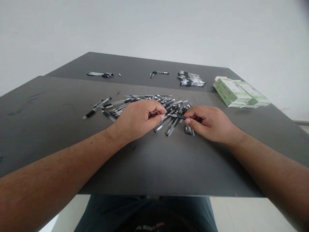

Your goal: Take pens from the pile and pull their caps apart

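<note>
Between my two hands a pen (177,116) with a black grip lies roughly level, just over a loose pile of pens (169,127). My left hand (142,117) pinches its left end between thumb and forefinger. At its right end, by the black part, my right hand (209,122) closes thumb and fingertips on it. The pile's pens have clear barrels and black grips and point in many directions. My left hand covers part of that pile. Whether the pen's cap is on cannot be made out.
Farther back on the grey table (154,167) lie a few pens (100,74), a small white piece (119,74), a pen (160,72) beside short parts, and a stacked bundle of pens (191,80). Green-and-white boxes (240,91) stand at the right.
</note>
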Tool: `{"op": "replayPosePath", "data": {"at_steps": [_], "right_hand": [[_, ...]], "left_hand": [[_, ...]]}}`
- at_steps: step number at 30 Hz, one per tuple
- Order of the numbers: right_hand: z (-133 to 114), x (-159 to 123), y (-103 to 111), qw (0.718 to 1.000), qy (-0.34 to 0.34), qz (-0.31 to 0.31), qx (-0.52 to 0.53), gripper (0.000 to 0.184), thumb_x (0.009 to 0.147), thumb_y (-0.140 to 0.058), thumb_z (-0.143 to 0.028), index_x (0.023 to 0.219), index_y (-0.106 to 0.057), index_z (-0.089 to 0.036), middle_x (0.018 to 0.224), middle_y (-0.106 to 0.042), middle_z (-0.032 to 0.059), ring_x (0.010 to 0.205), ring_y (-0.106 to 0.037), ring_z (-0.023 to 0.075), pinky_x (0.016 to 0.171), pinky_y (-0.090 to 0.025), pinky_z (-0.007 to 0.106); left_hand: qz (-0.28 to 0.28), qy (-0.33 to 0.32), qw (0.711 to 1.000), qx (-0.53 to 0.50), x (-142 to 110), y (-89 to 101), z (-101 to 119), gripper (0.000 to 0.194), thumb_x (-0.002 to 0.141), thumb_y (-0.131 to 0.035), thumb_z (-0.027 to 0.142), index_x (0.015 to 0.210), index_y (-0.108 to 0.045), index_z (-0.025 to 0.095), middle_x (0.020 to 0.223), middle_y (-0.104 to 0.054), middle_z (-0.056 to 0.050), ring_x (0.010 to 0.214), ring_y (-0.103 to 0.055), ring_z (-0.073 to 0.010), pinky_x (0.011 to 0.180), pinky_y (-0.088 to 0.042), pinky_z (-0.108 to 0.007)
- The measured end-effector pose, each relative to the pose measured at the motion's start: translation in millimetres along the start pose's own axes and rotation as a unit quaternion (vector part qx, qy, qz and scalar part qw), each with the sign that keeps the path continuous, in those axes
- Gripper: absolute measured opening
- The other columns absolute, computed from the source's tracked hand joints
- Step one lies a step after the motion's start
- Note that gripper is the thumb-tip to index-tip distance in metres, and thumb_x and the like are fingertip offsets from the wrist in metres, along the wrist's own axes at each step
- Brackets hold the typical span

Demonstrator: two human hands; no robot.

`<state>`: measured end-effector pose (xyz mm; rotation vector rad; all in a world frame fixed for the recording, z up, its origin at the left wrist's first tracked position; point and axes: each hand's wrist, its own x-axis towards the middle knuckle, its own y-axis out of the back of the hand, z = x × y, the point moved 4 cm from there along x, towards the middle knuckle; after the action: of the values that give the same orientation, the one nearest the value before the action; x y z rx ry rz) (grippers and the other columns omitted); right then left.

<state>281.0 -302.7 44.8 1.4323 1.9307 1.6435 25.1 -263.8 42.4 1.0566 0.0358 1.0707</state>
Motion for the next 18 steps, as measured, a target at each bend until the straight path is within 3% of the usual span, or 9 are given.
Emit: {"op": "replayPosePath", "data": {"at_steps": [6,18], "right_hand": [[0.6,-0.1,-1.7,1.0,-0.014,-0.013,0.003,0.014,0.103,-0.068,-0.035,0.098,-0.077,-0.026,0.081,-0.079,0.0017,0.07,-0.07,0.0195,0.068,-0.049,0.032],[-5.5,1.3,-3.0,0.999,0.013,-0.03,0.006,0.012,0.104,-0.068,-0.033,0.099,-0.077,-0.025,0.085,-0.081,0.0025,0.073,-0.072,0.0193,0.07,-0.05,0.031]], "left_hand": [[-0.023,0.018,1.0,0.012,-0.7,-2.2,-1.4,0.02,0.098,-0.073,0.029,0.111,-0.088,0.026,0.098,-0.087,-0.002,0.086,-0.078,-0.0195,0.09,-0.063,-0.032],[-0.051,-0.009,0.998,0.04,-1.2,-5.8,4.5,0.019,0.1,-0.072,0.03,0.11,-0.087,0.026,0.099,-0.085,-0.002,0.088,-0.077,-0.0203,0.09,-0.059,-0.033]]}}
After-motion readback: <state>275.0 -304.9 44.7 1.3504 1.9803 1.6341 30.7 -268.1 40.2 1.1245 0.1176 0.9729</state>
